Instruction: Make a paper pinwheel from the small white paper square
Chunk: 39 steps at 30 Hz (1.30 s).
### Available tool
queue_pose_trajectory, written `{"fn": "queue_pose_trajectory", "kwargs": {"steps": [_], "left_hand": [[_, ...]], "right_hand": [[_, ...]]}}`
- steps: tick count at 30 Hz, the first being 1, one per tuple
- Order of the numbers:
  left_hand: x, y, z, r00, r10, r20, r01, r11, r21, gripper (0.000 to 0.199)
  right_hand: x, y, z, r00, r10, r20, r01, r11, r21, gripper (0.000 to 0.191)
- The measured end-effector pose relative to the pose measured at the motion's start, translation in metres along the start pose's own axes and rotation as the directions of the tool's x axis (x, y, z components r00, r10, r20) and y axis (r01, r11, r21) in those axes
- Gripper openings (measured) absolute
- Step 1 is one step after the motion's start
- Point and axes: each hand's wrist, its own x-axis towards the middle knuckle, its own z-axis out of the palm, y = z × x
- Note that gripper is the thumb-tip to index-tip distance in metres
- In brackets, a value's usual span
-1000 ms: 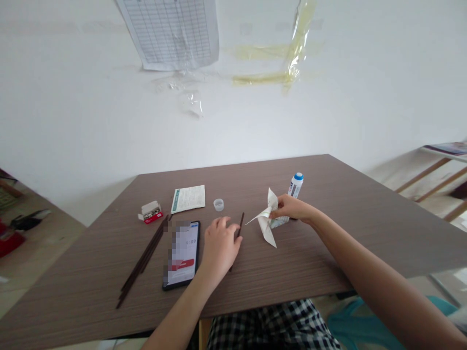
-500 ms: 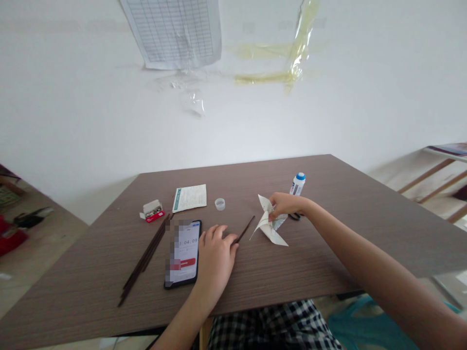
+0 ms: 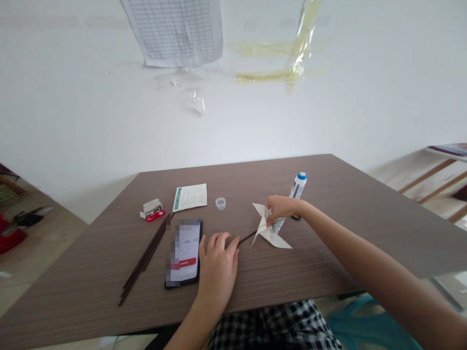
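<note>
The right hand (image 3: 282, 209) pinches a folded paper pinwheel (image 3: 270, 232) from above, with the fingers closed on its middle; the paper sits at about 1 o'clock from the left hand (image 3: 218, 255), just over the brown wood-grain tabletop (image 3: 302, 272), and its white points stick out like sharp wings. It looks light and soft, so it would likely bend and crease if squeezed hard; the best place to hold it seems to be the thick middle, where the folds meet, not the thin tips. The left hand is curled on the tabletop, with its fingertips at the end of a thin dark stick (image 3: 248, 237); the stick looks stiff and narrow, its far tip reaches the paper, and I cannot tell if the fingers grip it or only touch it. A phone (image 3: 184, 253) lies at 9 o'clock from that hand; a bunch of dark sticks (image 3: 144, 260) lies past the phone, and a glue bottle with a blue cap (image 3: 298, 187) stands at 2 o'clock.
</note>
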Motion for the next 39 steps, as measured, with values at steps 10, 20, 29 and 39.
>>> {"fn": "queue_pose_trajectory", "kwargs": {"steps": [10, 20, 29, 39], "left_hand": [[-0.006, -0.012, 0.011, 0.996, 0.088, 0.034, -0.086, 0.995, -0.048, 0.037], [-0.008, -0.017, 0.026, 0.979, 0.168, -0.119, -0.172, 0.985, -0.025, 0.036], [0.012, -0.005, 0.006, 0.999, 0.014, -0.034, -0.020, 0.987, -0.159, 0.022], [0.047, 0.024, -0.028, 0.950, -0.113, 0.290, 0.143, 0.986, -0.084, 0.021]], "right_hand": [[-0.019, 0.014, 0.003, 1.000, -0.009, -0.006, 0.009, 1.000, -0.002, 0.008], [-0.015, 0.028, 0.014, 0.995, -0.076, -0.065, 0.076, 0.997, -0.015, 0.022], [-0.022, 0.052, 0.020, 0.961, -0.253, -0.110, 0.271, 0.942, 0.198, 0.017], [-0.028, 0.064, 0.022, 0.851, -0.436, -0.291, 0.500, 0.842, 0.201, 0.014]]}}
